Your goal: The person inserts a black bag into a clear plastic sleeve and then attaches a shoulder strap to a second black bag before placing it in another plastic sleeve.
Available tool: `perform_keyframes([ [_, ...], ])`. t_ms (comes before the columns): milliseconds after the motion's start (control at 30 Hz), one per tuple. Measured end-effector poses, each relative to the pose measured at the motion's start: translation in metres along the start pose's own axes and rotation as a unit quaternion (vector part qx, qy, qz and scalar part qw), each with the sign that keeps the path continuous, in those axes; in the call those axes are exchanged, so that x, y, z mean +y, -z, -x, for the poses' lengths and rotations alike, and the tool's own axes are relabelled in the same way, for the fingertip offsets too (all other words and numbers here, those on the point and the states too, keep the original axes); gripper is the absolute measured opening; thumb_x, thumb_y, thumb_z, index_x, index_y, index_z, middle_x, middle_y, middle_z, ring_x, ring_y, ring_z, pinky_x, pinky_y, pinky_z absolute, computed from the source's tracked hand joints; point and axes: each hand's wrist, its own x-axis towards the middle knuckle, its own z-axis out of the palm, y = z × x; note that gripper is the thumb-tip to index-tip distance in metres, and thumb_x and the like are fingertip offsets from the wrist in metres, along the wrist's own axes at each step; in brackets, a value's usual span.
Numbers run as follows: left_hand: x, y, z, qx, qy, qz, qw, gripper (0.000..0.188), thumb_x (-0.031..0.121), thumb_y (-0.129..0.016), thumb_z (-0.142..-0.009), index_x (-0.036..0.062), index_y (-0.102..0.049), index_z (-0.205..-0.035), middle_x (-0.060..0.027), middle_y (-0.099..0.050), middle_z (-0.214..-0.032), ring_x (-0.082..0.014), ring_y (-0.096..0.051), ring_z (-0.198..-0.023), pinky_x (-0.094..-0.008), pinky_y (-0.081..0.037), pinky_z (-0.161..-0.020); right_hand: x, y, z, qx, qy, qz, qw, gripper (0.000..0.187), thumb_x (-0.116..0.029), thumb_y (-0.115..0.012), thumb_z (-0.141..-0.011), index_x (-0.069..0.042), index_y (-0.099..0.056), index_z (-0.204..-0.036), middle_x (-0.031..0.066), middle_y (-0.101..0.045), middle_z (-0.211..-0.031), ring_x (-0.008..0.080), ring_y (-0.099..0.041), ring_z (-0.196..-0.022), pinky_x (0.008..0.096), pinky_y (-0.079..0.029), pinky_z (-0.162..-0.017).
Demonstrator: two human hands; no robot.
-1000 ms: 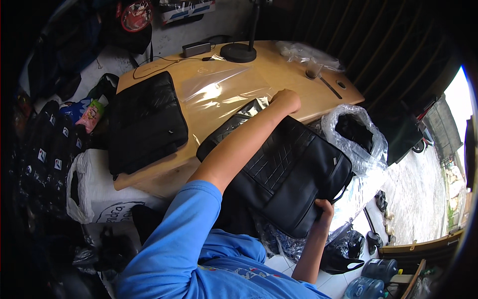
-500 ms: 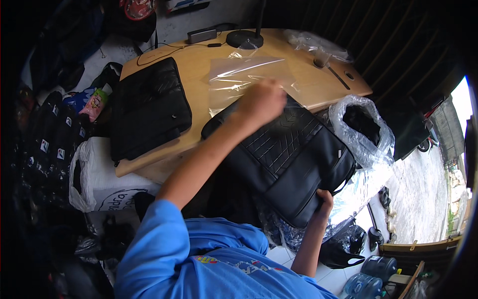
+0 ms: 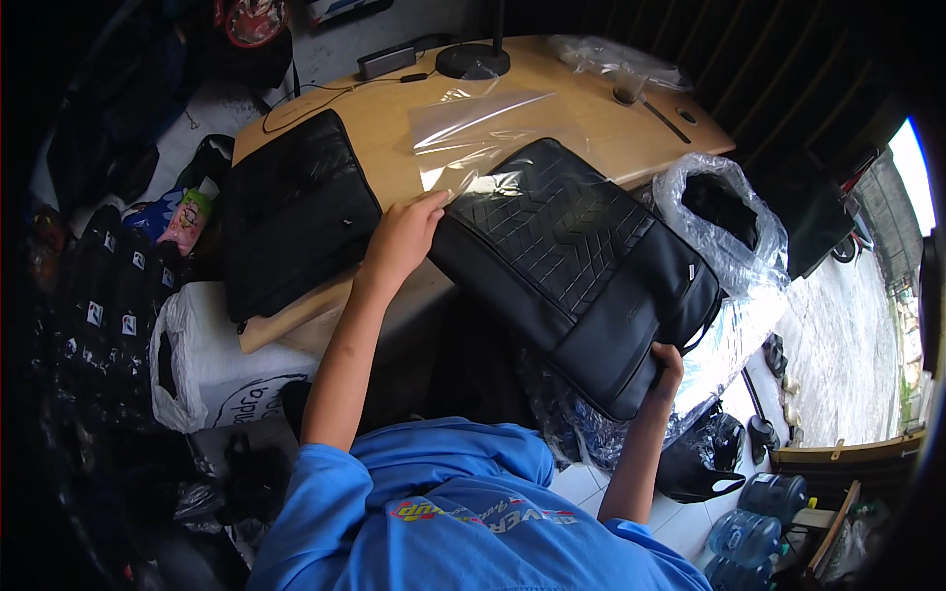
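Observation:
A black backpack (image 3: 621,295) with a chevron-stitched panel lies tilted, its far end over the table edge. My right hand (image 3: 669,366) grips its near right end, with the thumb on top and most fingers hidden beneath. Beside the backpack's far left corner, my left hand (image 3: 406,234) is closed in a pinch on the edge of a clear plastic sheet (image 3: 463,128). Part of this sheet overlaps the backpack's corner, and the remainder spreads over the tabletop. It may be a flat bag; I cannot tell.
Another black bag (image 3: 296,212) lies on the wooden table (image 3: 389,123) at left. A lamp base (image 3: 473,61), power adapter (image 3: 386,63) and plastic cup (image 3: 628,89) stand farther back. Right of the backpack is an opened clear plastic sack (image 3: 759,261); white bag (image 3: 222,369) sits below left.
My left hand has come left and nearer, from above the backpack to its far left corner, drawing the plastic edge along. The backpack's far end shows more; my right hand keeps its hold.

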Motion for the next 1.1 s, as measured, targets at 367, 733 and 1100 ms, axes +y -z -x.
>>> perform_keyframes([
  [367, -0.005, -0.008, -0.013, 0.053, -0.124, -0.011, 0.991, 0.01, 0.005, -0.061, -0.082, 0.0029, -0.066, -0.09, -0.0143, -0.063, -0.097, -0.0306, -0.061, -0.081, -0.035, -0.049, -0.073, 0.004, 0.015, -0.003, 0.0, 0.011, -0.007, 1.0, 0.038, -0.009, -0.055, -0.062, 0.01, -0.061, -0.095, 0.016, -0.066, -0.086, 0.0255, -0.065, -0.077, 0.0324, -0.054, -0.077],
  [733, -0.015, -0.008, -0.009, 0.031, -0.209, -0.028, 0.977, 0.008, 0.0, -0.057, -0.082, 0.0007, -0.061, -0.089, -0.0134, -0.062, -0.087, -0.0306, -0.059, -0.084, -0.0385, -0.048, -0.074, 0.009, 0.028, -0.01, 0.033, 0.009, -0.022, 0.999, 0.019, -0.009, -0.057, -0.065, 0.004, -0.063, -0.077, 0.0117, -0.064, -0.076, 0.0217, -0.062, -0.068, 0.0304, -0.052, -0.071],
  [1100, -0.003, -0.021, 0.002, 0.097, -0.094, 0.113, 0.984, 0.011, 0.004, -0.055, -0.088, 0.0001, -0.058, -0.098, -0.0133, -0.061, -0.088, -0.0276, -0.061, -0.078, -0.0327, -0.048, -0.071, 0.028, 0.047, -0.031, -0.077, -0.066, -0.169, 0.98, 0.028, -0.011, -0.049, -0.075, 0.01, -0.062, -0.09, 0.0188, -0.066, -0.087, 0.0272, -0.065, -0.075, 0.0356, -0.054, -0.076],
])
